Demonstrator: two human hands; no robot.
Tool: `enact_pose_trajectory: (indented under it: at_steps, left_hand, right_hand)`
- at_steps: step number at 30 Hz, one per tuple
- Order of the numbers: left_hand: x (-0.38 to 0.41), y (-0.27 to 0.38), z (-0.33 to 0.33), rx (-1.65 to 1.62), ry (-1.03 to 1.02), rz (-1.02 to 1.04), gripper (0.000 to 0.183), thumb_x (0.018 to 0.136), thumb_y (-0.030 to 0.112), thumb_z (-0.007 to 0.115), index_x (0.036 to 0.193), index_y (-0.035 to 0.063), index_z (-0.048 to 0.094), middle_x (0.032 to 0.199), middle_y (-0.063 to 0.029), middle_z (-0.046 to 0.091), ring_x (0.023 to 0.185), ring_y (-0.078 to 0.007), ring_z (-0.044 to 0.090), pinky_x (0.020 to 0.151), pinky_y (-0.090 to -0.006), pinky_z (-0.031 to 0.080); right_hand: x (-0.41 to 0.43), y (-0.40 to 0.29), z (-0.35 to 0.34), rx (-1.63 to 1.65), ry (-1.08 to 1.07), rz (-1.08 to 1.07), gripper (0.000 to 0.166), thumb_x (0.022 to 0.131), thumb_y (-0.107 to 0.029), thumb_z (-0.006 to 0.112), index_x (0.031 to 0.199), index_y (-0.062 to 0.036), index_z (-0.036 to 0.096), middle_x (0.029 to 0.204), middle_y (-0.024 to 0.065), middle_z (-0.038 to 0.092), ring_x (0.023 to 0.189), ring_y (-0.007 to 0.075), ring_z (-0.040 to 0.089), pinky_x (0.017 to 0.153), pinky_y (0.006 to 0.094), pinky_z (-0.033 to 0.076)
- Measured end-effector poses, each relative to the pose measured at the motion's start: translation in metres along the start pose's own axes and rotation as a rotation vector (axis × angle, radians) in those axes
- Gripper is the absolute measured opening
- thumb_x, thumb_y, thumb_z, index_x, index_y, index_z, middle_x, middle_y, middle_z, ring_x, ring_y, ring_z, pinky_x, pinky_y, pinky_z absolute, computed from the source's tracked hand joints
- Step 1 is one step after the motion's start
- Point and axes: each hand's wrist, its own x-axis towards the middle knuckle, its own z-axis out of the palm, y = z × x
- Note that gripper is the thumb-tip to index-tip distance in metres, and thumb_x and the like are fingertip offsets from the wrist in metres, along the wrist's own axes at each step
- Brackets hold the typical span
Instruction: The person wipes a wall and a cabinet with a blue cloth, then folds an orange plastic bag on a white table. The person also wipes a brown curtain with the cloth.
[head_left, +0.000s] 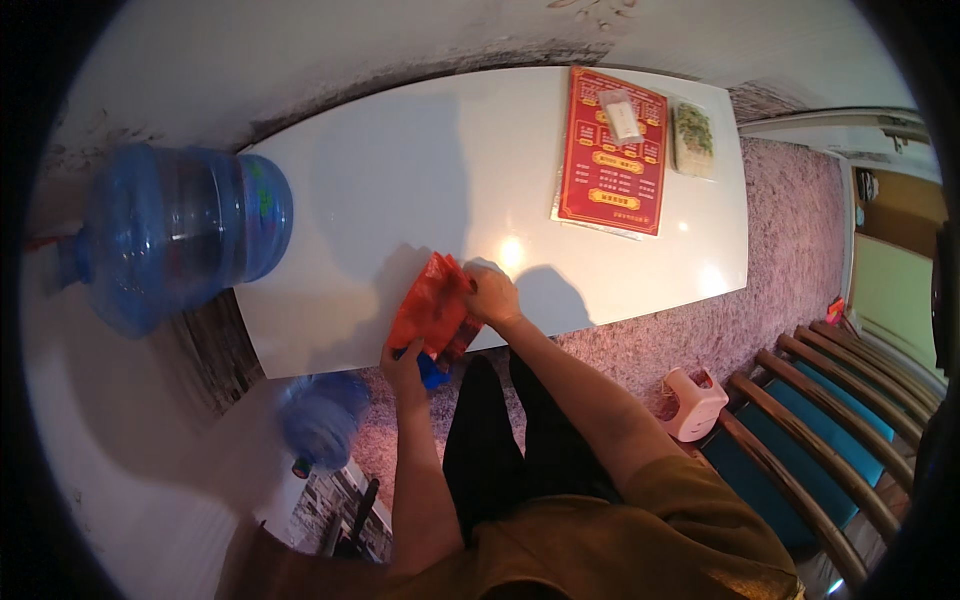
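Above the front edge of a white table (375, 165) I hold a crumpled red plastic bag (427, 304). My left hand (403, 369) pinches its lower left edge, thumb on top. At the upper right edge, my right hand (491, 294) is closed on the bag. A darker red, patterned part (463, 337) hangs below it. Something bright blue (433, 371) shows beside my left fingers; whether I hold it or it lies beyond cannot be told. The inside of the bag is hidden.
A large blue water jug (187, 232) lies at the table's left end; another jug (326, 420) is below. A red printed menu (600, 180) bears a small white packet (621, 118), beside a clear food package (691, 139). A pink stool (694, 405) and slatted wooden bench (795, 442) stand right.
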Motion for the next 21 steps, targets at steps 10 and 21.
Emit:
enact_pose_trajectory:
  at_steps: [10, 21]
  left_hand:
    - [-0.051, 0.066, -0.015, 0.002, -0.455, -0.130, 0.038, 0.081, 0.001, 0.073, 0.118, -0.0002, 0.065, 0.113, -0.0080, 0.069, 0.104, -0.0177, 0.064, 0.093, -0.0315, 0.050]
    - [-0.063, 0.078, 0.018, 0.103, -0.621, -0.169, 0.041, 0.082, 0.002, 0.075, 0.121, 0.0015, 0.063, 0.116, -0.0079, 0.068, 0.104, -0.0194, 0.065, 0.093, -0.0339, 0.051]
  right_hand:
    - [-0.067, 0.033, -0.074, 0.771, -0.366, 0.135, 0.028, 0.085, -0.016, 0.072, 0.108, -0.0011, 0.065, 0.088, 0.0074, 0.067, 0.083, 0.0143, 0.061, 0.079, 0.0299, 0.051]
    - [-0.113, 0.017, -0.124, 0.395, 0.258, 0.077, 0.032, 0.096, -0.034, 0.064, 0.086, -0.0038, 0.065, 0.065, 0.0186, 0.057, 0.058, 0.0318, 0.057, 0.058, 0.0410, 0.046]
